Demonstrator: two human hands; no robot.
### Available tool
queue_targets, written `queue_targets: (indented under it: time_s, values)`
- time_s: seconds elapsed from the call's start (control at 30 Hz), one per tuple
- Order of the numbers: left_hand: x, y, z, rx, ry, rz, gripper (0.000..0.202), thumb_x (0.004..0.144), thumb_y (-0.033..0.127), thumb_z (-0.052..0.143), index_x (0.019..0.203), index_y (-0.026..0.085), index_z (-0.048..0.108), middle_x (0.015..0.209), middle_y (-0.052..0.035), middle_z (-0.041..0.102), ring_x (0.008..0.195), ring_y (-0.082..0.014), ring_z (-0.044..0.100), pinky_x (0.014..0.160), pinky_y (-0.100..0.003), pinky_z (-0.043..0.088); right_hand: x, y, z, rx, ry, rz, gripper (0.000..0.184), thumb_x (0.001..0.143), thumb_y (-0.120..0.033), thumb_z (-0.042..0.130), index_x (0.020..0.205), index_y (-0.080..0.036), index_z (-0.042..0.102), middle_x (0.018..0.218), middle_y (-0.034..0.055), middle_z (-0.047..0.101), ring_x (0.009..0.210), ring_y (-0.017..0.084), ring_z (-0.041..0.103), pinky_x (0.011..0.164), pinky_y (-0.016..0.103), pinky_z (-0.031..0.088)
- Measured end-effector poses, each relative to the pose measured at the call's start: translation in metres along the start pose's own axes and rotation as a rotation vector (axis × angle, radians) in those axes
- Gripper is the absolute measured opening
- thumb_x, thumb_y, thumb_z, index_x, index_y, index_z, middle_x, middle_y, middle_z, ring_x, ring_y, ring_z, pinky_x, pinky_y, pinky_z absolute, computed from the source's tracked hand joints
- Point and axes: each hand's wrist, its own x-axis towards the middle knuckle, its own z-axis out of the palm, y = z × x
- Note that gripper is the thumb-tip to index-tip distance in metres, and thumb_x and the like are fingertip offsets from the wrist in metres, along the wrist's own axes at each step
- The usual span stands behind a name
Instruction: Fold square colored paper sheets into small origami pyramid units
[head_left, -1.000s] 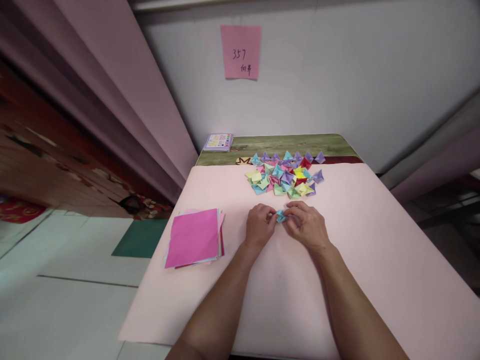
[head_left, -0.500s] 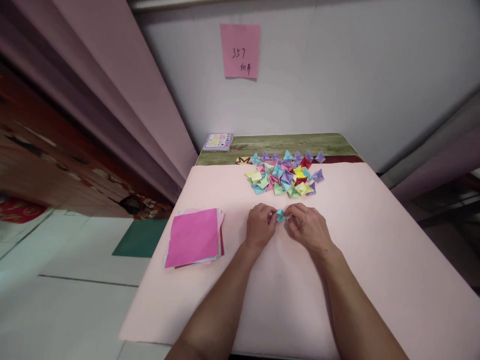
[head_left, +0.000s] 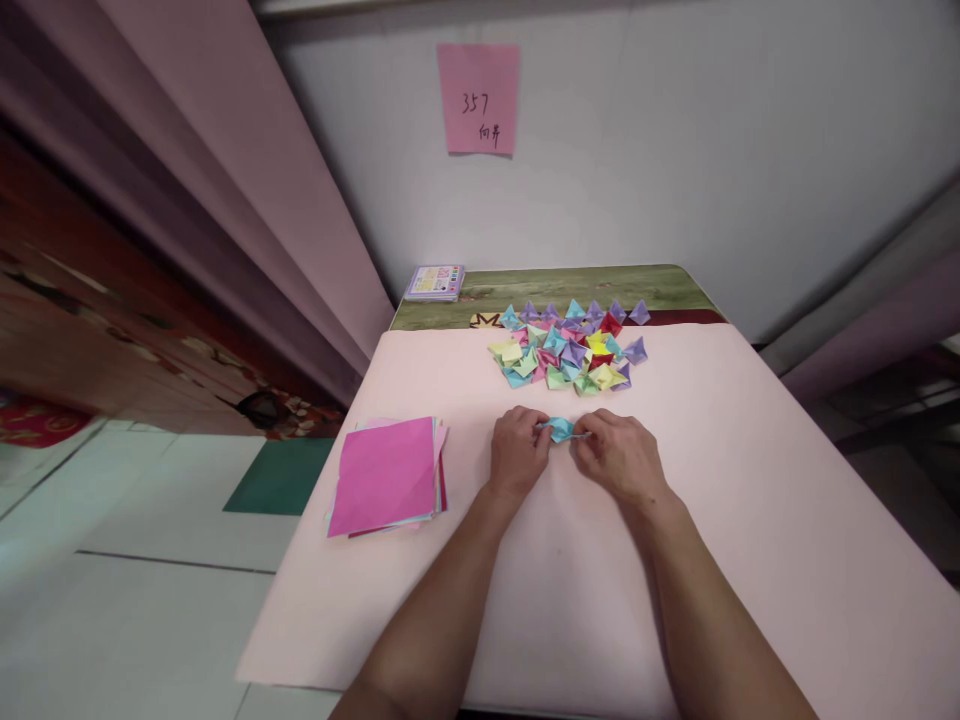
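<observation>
A small light-blue folded paper piece (head_left: 560, 429) is pinched between both hands above the pale pink table cover (head_left: 720, 520). My left hand (head_left: 518, 452) grips its left end with curled fingers. My right hand (head_left: 621, 457) grips its right end, fingers closed. Just beyond the hands lies a heap of several finished folded paper shapes (head_left: 571, 349) in blue, purple, yellow, green and red.
A stack of square coloured paper sheets (head_left: 387, 475), magenta on top, lies at the left of the cover. A small colourful booklet (head_left: 436, 283) sits at the table's far left corner. A pink note (head_left: 478, 98) hangs on the wall. Curtains hang at left.
The hands have drawn slightly apart, so more of the blue paper piece shows between them. Both hands stay in the same spot on the table.
</observation>
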Motion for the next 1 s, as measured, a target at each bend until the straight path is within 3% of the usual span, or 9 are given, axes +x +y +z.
queue_targets:
  time_s: [0.17, 0.37, 0.53, 0.63, 0.77, 0.9, 1.0]
  values:
    - [0.001, 0.001, -0.002, -0.075, 0.008, 0.0, 0.008, 0.085, 0.018, 0.06, 0.088, 0.021, 0.067, 0.087, -0.0031, 0.065, 0.086, -0.0176, 0.06, 0.078, -0.03, 0.048, -0.003, 0.003, 0.005, 0.102, 0.054, 0.02, 0.015, 0.084, -0.026, 0.055, 0.083, -0.025, 0.07, 0.082, -0.001, 0.069, 0.064, 0.012, 0.06, 0.057, 0.023, 0.034]
    - [0.002, -0.005, -0.001, -0.236, 0.185, -0.127, 0.025, 0.094, 0.026, 0.05, 0.116, 0.019, 0.059, 0.099, -0.0062, 0.065, 0.083, -0.0147, 0.061, 0.077, -0.028, 0.05, -0.002, 0.006, 0.009, 0.257, 0.177, 0.027, 0.018, 0.086, -0.026, 0.055, 0.09, -0.023, 0.072, 0.082, 0.0006, 0.071, 0.063, 0.012, 0.062, 0.061, 0.022, 0.043]
    - [-0.001, -0.013, 0.003, -0.241, 0.173, -0.176, 0.029, 0.092, 0.027, 0.051, 0.119, 0.018, 0.056, 0.1, -0.0073, 0.064, 0.078, -0.0145, 0.06, 0.074, -0.029, 0.051, 0.0, -0.002, 0.01, 0.325, 0.296, 0.11, 0.022, 0.088, -0.026, 0.052, 0.093, -0.021, 0.073, 0.086, 0.0037, 0.072, 0.067, 0.014, 0.064, 0.064, 0.024, 0.047]
    - [-0.001, -0.014, 0.005, -0.25, 0.175, -0.193, 0.029, 0.091, 0.026, 0.053, 0.118, 0.017, 0.056, 0.1, -0.0075, 0.064, 0.078, -0.0146, 0.061, 0.073, -0.028, 0.051, 0.014, -0.009, 0.006, 0.332, 0.358, 0.171, 0.022, 0.088, -0.026, 0.053, 0.092, -0.021, 0.074, 0.086, 0.0047, 0.073, 0.072, 0.017, 0.065, 0.069, 0.027, 0.049]
    - [0.0, -0.015, 0.005, -0.222, 0.169, -0.183, 0.029, 0.088, 0.024, 0.054, 0.116, 0.017, 0.057, 0.1, -0.0071, 0.064, 0.078, -0.015, 0.061, 0.075, -0.03, 0.051, 0.058, -0.01, 0.004, 0.352, 0.385, 0.246, 0.023, 0.085, -0.028, 0.055, 0.09, -0.02, 0.075, 0.086, 0.0068, 0.074, 0.076, 0.02, 0.066, 0.076, 0.032, 0.05]
    - [-0.001, -0.017, 0.006, -0.219, 0.164, -0.182, 0.028, 0.088, 0.021, 0.054, 0.116, 0.018, 0.057, 0.1, -0.0067, 0.063, 0.079, -0.0149, 0.061, 0.077, -0.031, 0.051, 0.088, -0.008, 0.014, 0.715, 0.333, 0.287, 0.038, 0.081, -0.036, 0.061, 0.113, -0.017, 0.07, 0.087, 0.0058, 0.075, 0.076, 0.019, 0.068, 0.079, 0.033, 0.053]
    - [-0.002, -0.019, 0.008, -0.21, 0.165, -0.182, 0.029, 0.087, 0.02, 0.055, 0.115, 0.018, 0.056, 0.1, -0.0062, 0.064, 0.079, -0.0149, 0.061, 0.077, -0.031, 0.052, 0.071, -0.008, 0.019, 0.883, 0.33, 0.388, 0.043, 0.081, -0.044, 0.06, 0.111, -0.015, 0.071, 0.083, 0.0061, 0.074, 0.072, 0.018, 0.067, 0.072, 0.032, 0.054]
